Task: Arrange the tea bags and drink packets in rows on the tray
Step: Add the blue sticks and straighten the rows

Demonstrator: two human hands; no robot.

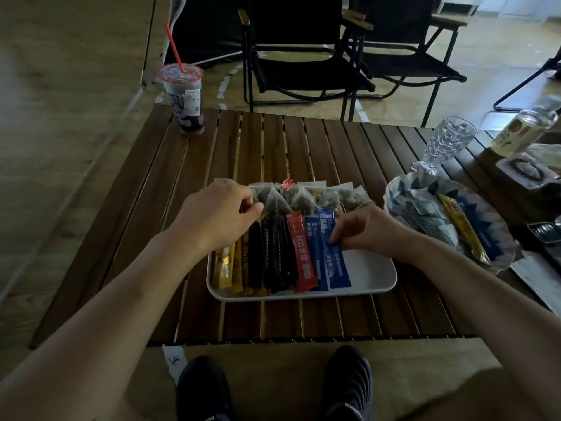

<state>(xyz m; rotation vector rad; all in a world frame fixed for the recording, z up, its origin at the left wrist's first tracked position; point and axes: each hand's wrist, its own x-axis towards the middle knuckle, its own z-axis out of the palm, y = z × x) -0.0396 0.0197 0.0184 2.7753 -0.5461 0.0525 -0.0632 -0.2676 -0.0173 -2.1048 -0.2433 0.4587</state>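
On a slatted wooden table (303, 141) a white tray (370, 273) is sitting in front of a seated person, whose two black shoes (347, 384) are showing below the table edge. Along the far side of the tray a row of clear tea bags (306, 194) is lying, each filled with dried leaves. Nearer the person, a row of long drink packets (291, 253) is lying side by side on the tray: yellow ones at the tray's left end, then black, one red, and blue ones toward the middle. The right part of the tray is showing bare white.

The left hand (218, 212) is resting over the tray's far left corner, its fingers curled narrowly and pinching the leftmost tea bag. The right hand (368, 227) is hovering over the tray's middle, thumb and fingers closed on the outermost blue packet (335, 259).

Just right of the tray a patterned bowl (403, 196) is holding more packets, one yellow and one blue among them. Beyond that bowl a clear glass (449, 141) and a bottle (525, 126) are standing. Far left of the tray, a plastic cup (183, 95) with a red straw is standing at the table's corner.
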